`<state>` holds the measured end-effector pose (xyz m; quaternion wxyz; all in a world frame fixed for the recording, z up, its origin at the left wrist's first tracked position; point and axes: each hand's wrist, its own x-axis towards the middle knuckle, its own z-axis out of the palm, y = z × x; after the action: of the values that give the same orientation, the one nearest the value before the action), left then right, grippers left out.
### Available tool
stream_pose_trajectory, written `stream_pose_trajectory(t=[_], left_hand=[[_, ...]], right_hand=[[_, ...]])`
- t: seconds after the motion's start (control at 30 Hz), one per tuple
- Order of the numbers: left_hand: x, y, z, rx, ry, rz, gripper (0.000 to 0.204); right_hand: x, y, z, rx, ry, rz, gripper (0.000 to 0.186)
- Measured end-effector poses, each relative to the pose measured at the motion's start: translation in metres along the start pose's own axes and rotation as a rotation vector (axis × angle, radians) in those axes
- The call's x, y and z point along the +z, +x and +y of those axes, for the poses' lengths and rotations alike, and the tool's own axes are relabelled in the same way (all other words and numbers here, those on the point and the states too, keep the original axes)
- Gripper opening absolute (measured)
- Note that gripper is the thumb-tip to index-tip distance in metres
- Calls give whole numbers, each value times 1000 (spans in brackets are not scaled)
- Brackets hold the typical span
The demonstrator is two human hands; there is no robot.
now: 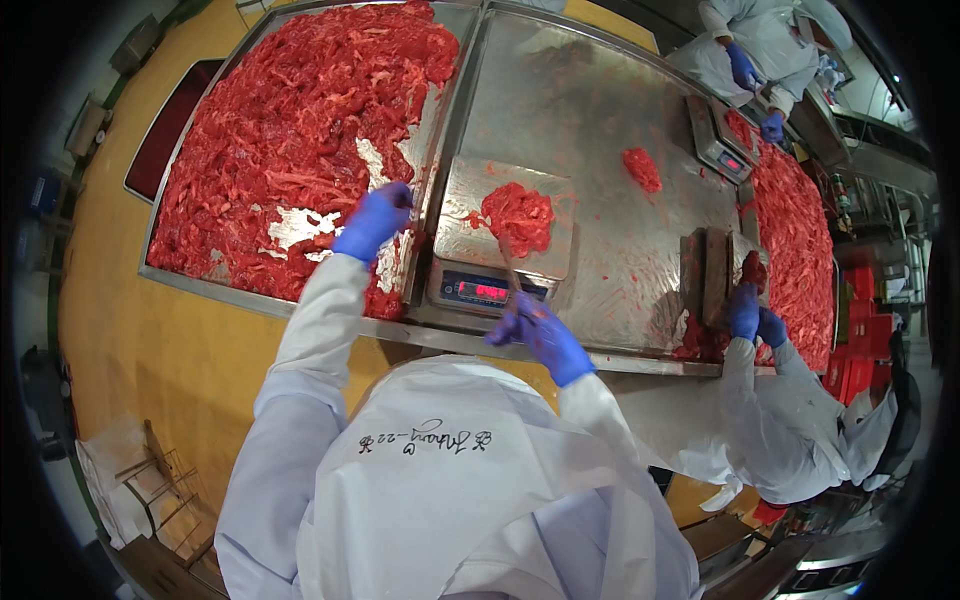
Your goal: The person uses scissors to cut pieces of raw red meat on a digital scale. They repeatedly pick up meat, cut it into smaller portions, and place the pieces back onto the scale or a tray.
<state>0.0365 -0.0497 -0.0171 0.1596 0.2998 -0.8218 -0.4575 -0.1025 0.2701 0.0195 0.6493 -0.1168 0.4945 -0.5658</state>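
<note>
My right hand (545, 338), in a blue glove, is closed round a thin, narrow-handled tool (512, 268). The tool's far end reaches the portion of raw red meat (520, 215) on the scale (462, 240); its exact kind is unclear. That scale has a metal plate and a lit red display at its front. My left hand (376, 222), also blue-gloved, is held over the right border of a big metal tray (290, 305) heaped with raw meat strips (300, 130). Its fingers are curled in, and whatever they hold is hidden.
Right of the scale stretches a steel table (620, 250) with a lone meat portion (641, 170). Another scale (718, 140) stands farther back. Two gloved co-workers (770, 50) (800, 420) work beside a second meat heap (790, 240). Red crates (860, 330) are stacked at far right.
</note>
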Motion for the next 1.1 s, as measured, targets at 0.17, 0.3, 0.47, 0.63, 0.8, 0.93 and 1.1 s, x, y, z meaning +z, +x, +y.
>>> stream_pose_trajectory(t=[0.17, 0.3, 0.47, 0.63, 0.8, 0.93, 1.1], left_hand=[[-64, -46, -69, -673, 781, 15, 74], [-10, -15, -77, -309, 788, 172, 91], [131, 14, 98, 344, 500, -143, 71], [52, 10, 91, 234, 439, -221, 93], [67, -18, 82, 262, 893, -377, 112], [192, -7, 96, 494, 931, -325, 77], [171, 0, 160, 631, 641, -448, 58]], right_hand=[[-66, -55, 3, -273, 140, 213, 48], [-50, -21, -32, -487, 137, 296, 49], [-49, 101, -98, -536, -209, 418, 50], [-63, 84, -67, -629, -769, 212, 51], [-105, 8, -34, -814, -127, 402, 56], [-97, 21, -17, -749, 431, 435, 63], [-125, 54, -31, -808, 926, 242, 65]])
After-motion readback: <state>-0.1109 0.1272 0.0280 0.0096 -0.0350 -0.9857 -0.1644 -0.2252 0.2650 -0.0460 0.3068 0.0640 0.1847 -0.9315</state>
